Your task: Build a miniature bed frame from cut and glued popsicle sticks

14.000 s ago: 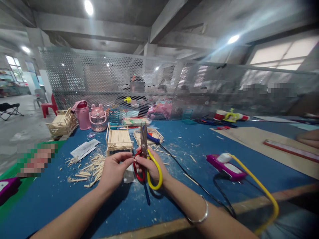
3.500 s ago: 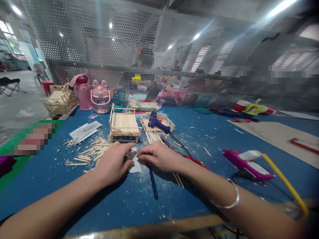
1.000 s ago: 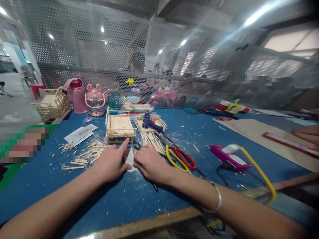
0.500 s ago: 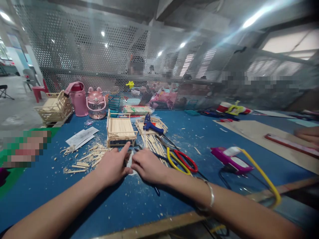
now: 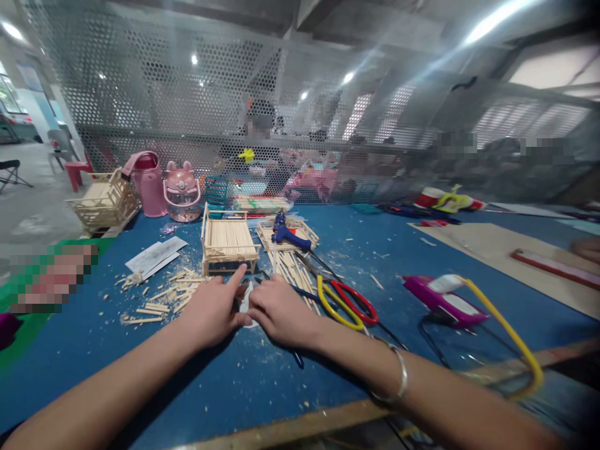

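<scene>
My left hand (image 5: 209,312) and my right hand (image 5: 285,312) meet at the middle of the blue table. Both have their fingers bent around a small white piece (image 5: 250,292), maybe paper or tissue, mostly covered by the fingers. The left forefinger points forward, its thumb touching the right hand. Just beyond the hands stands a small bed-shaped frame of wooden sticks (image 5: 229,232). Behind the right hand lie long loose sticks (image 5: 291,270) and a blue glue gun (image 5: 289,237) resting by a second stick frame (image 5: 307,228). Short cut sticks (image 5: 180,292) lie left of the left hand.
Scissors with red and yellow handles (image 5: 360,301) lie right of my right hand. Further right are a purple tool (image 5: 445,303) and a co-worker's hand (image 5: 585,249). White paper slips (image 5: 157,255), a pink flask (image 5: 147,187) and a clear bottle (image 5: 182,201) stand left.
The view has shifted slightly, so things at the right appear a little further right. Both hands stay together on the white piece in nearly the same pose.
</scene>
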Motion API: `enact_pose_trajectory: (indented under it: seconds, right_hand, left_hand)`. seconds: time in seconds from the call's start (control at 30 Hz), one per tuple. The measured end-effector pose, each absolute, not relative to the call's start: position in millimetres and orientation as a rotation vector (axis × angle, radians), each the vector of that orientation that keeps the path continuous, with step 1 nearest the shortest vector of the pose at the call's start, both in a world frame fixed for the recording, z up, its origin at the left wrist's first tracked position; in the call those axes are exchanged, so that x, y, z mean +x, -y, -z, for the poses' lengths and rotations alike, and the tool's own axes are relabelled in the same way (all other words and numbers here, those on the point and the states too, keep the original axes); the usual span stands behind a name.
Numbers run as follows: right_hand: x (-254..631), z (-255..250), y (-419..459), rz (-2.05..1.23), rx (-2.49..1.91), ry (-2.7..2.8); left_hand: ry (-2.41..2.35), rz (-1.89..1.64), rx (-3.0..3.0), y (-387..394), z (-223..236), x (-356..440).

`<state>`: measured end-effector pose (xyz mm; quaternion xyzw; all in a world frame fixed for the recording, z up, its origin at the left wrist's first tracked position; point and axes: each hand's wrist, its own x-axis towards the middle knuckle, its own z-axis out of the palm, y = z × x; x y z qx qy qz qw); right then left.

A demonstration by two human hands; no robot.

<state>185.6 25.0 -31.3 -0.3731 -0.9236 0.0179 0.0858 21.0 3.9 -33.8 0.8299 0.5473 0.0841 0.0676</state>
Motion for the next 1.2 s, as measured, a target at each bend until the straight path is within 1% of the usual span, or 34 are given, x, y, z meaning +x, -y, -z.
enact_pose_trajectory:
  seconds: [0.07,0.13,0.2,0.3,0.37,0.5,0.63,0.9,1.1,1.2]
  right_hand:
    - [187.5,31.0,-27.2,-0.086,-1.117,2.720]
    - [189.5,30.8,-32.0,-0.217,-1.192,2.578]
    - [191.7,30.9,-37.4,-0.547,-1.241,2.346]
    - [195.2,31.3,-41.9,-1.113,-1.172,1.971]
    - [196.5,30.7,-41.4,-1.282,-1.096,1.855]
    - [195.0,26.2,-34.5,-1.346,-1.014,1.852]
    - [192.4,22.3,-27.1,-1.437,-0.982,1.849]
    - [190.7,31.0,-26.7,-1.759,-0.861,1.557]
    - [191.6,37.6,-29.5,-1.779,-0.886,1.486]
    - [193.5,35.7,-28.7,-1.693,-0.917,1.567]
  left_hand:
    - [-1.640,-0.271,2.504,-5.3,36.6,19.8]
    - [-1.642,-0.308,2.507,-6.6,40.5,18.4]
    - [-1.629,-0.371,2.516,-7.1,43.5,17.5]
    - [-1.600,-0.524,2.546,-5.3,43.3,17.9]
    - [-1.560,-0.701,2.548,-2.7,40.3,19.0]
    - [-1.390,-1.089,2.529,2.4,35.6,19.7]
    - [-1.292,-1.271,2.573,4.4,37.0,18.5]
    - [-1.232,-1.310,2.435,7.0,37.7,19.9]
    - [-1.172,-1.270,2.587,5.7,44.3,18.0]
    - [-1.165,-1.241,2.646,5.3,45.2,17.2]
